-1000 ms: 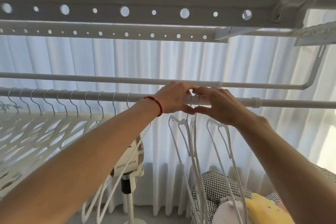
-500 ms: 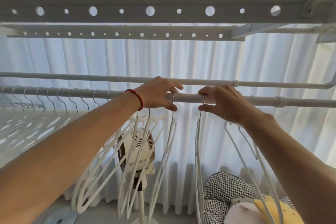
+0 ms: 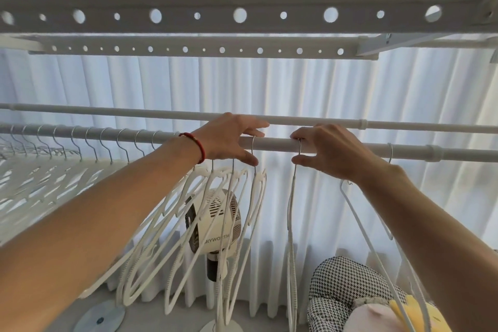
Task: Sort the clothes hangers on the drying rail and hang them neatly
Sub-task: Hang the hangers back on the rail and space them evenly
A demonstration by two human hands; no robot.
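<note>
Left hand (image 3: pixel 229 140) pinches the steel hook of a white plastic hanger (image 3: pixel 254 197); right hand (image 3: pixel 327 152) pinches the hook of another white hanger (image 3: pixel 291 224), both on the grey metal drying rail (image 3: pixel 272 143). Left, a row of hooks (image 3: pixel 80 140) hangs evenly; about half done. Loose hangers near the hands and one far-right hanger (image 3: pixel 361 213) remain.

Between the left hand (image 3: pixel 229 140) and the right hand (image 3: pixel 327 152) a short stretch of the near rail (image 3: pixel 272 143) is bare; access there is open from below.

At 9 o'clock of the left hand, the rail is crowded with closely spaced hanger hooks (image 3: pixel 80 140).

At 6 o'clock of the left hand, a cluster of white hangers (image 3: pixel 188 237) fans out and blocks the approach.

At 3 o'clock of the right hand, one hook (image 3: pixel 390 152) sits on the rail; beyond it the rail is free.

At 12 o'clock, the far rail (image 3: pixel 134 112) and the perforated bars (image 3: pixel 242 15) limit upward clearance.
</note>
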